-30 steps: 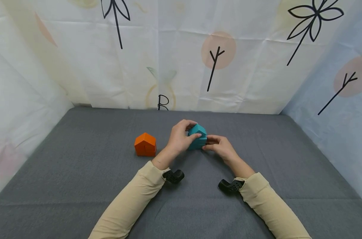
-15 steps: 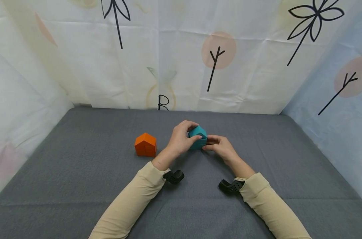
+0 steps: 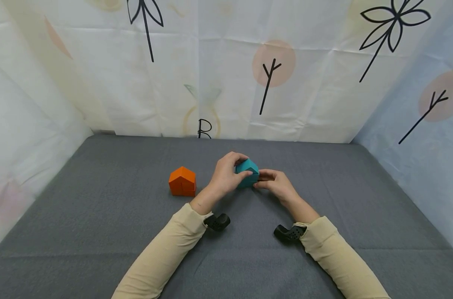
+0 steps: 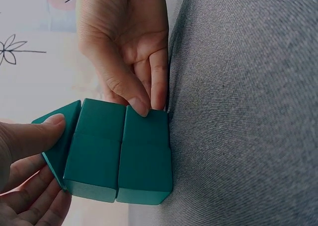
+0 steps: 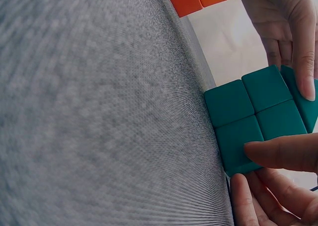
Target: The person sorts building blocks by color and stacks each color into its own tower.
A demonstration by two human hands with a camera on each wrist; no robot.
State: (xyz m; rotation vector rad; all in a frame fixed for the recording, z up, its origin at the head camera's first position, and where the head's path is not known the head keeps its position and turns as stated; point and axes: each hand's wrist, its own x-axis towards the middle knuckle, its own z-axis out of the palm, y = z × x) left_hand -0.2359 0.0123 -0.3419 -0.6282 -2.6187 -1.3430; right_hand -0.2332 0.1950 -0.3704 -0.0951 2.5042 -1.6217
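Teal cube-like blocks (image 4: 94, 159) stand on the grey cloth as a stack two layers high, pressed side by side. Over them sits a teal triangular roof block (image 4: 67, 136), very close to the top layer; a narrow dark line shows between them. My left hand (image 3: 226, 172) pinches this roof block, its thumb on the near face and its fingers behind. At the stack's right side, my right hand (image 3: 280, 185) grips the lower blocks between thumb and fingers. Some of its fingers are hidden behind the stack in the right wrist view.
An orange house-shaped group of blocks (image 3: 182, 182) stands on the grey cloth (image 3: 136, 232), left of my left hand. White printed fabric (image 3: 230, 104) hangs along the back, with more fabric at both sides.
The teal roof block has come down slightly toward the lower blocks, with my left hand moving down along with it. My right hand keeps its place at the stack's right side.
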